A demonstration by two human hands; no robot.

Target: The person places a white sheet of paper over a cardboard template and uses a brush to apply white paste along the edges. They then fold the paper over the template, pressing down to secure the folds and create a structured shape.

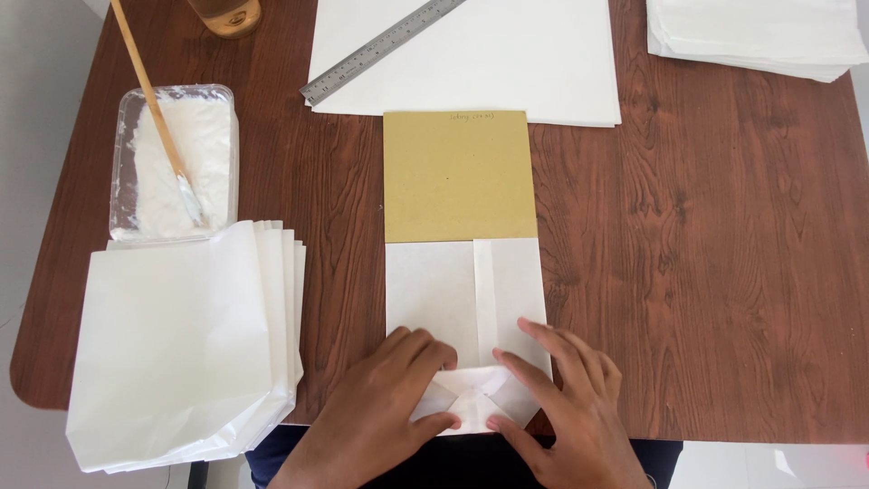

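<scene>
A white paper bag [434, 290] lies flat on the brown wooden table [706, 272], with a tan cardboard template [457, 177] sticking out of its far end. Its near end is folded into a pointed bottom flap [469, 398]. My left hand [380, 407] presses the left side of that fold, fingers spread on the paper. From the right, my right hand [566, 398] pushes down on the other side of the flap, thumb and fingers pinching the crease. Neither hand lifts anything.
A fanned stack of white paper bags [181, 344] lies at the left. Behind it sits a clear tray of white paste [172, 163] with a wooden stick [149, 100]. A steel ruler [380, 50] rests on large white sheets [489, 63]; another paper pile [751, 36] is far right.
</scene>
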